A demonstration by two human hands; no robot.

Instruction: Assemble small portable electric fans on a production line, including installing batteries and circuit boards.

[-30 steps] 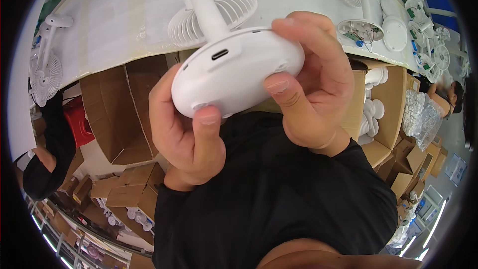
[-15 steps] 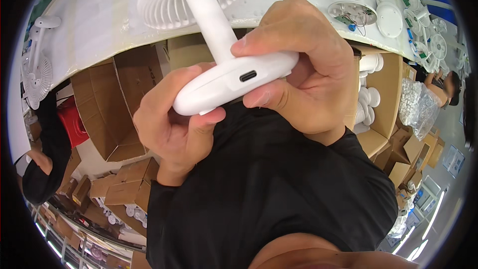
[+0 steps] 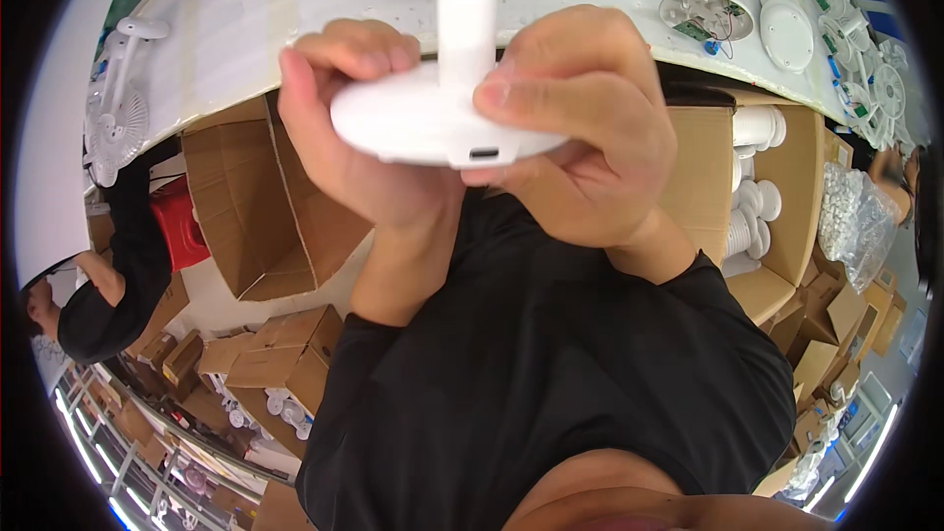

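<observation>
A white desk fan [image 3: 467,10] is held up in front of me by its round base [image 3: 393,123], slightly blurred. A dark oval port sits in the base's near rim, and the stem rises away from me; most of the fan's head is cut off by the top edge. My right hand [image 3: 600,128] pinches the base's right side, thumb on top beside the stem and a finger beneath. Around the left edge curls my left hand [image 3: 364,138], its palm against the rim and its fingertips just above the base's far side.
A white worktable [image 3: 344,0] spans the far side. On it at right lie an opened fan base with wires [image 3: 706,22] and a round white cover [image 3: 787,36]. Cardboard boxes [image 3: 261,206] stand below; the right one holds white parts [image 3: 752,211]. A co-worker's arm [image 3: 103,280] shows at left.
The fan base has tipped and levelled, its port turning lower. Both hands have moved up with it, and my left hand has shifted its hold, thumb no longer under the near rim.
</observation>
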